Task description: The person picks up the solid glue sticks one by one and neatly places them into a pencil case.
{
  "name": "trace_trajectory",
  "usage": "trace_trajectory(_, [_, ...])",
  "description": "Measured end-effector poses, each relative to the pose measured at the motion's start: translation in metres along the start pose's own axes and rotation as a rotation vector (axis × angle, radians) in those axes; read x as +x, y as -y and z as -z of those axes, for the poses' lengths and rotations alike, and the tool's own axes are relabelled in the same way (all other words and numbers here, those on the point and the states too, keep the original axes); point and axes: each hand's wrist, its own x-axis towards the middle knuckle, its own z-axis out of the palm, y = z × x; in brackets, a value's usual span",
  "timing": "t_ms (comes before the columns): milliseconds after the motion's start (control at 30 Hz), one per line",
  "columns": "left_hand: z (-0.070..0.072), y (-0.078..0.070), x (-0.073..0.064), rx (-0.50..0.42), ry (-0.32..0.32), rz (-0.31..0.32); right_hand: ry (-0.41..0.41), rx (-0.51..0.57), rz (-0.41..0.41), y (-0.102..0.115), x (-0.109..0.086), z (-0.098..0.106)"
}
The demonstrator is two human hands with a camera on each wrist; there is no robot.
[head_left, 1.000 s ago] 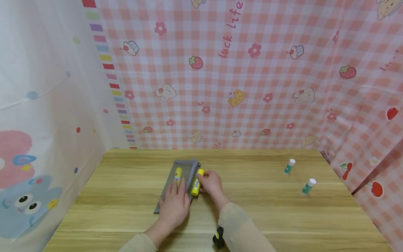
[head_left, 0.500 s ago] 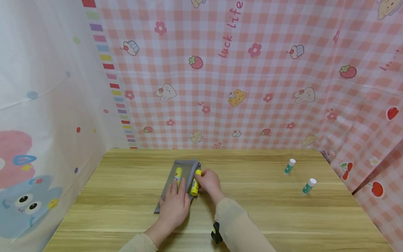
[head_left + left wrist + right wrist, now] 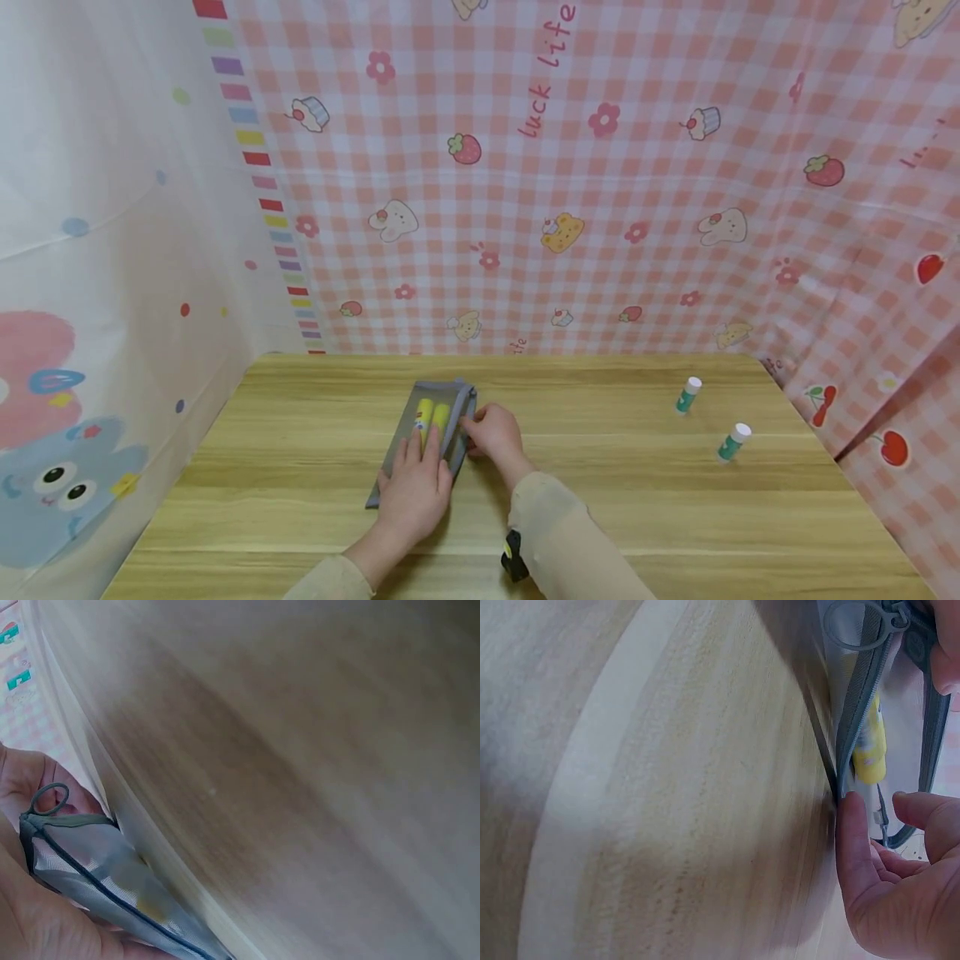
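Two yellow tubes (image 3: 439,415) inside mesh pouch (image 3: 444,391), previously one; left hand (image 3: 416,490) flat atop, right hand (image 3: 497,432) released.

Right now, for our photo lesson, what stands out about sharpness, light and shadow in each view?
Head view: soft light, checked backdrop fairly crisp, faint shadow beside the left hand; left wrist view: tabletop smeared out of focus, mesh pouch clearer; right wrist view: tabletop streaky and soft, zipper sharper, label on the yellow glue stick unreadable.

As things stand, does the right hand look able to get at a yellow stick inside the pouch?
Probably yes: the pouch gapes open beside the right hand, and a yellow stick shows through the opening.
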Motion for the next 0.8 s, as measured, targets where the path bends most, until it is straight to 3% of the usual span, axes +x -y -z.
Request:
trace_trajectory(167, [0.000,0.000,0.000,-0.001,-0.010,0.002,0.018,0.079,-0.005,-0.003,-0.001,0.000])
trace_trajectory(400, [0.001,0.000,0.000,-0.006,-0.011,0.000,0.043,0.221,0.059,-0.011,-0.010,0.003])
trace_trajectory(800, [0.001,-0.001,0.000,0.000,-0.011,-0.003,0.056,0.281,0.139,-0.019,-0.023,0.012])
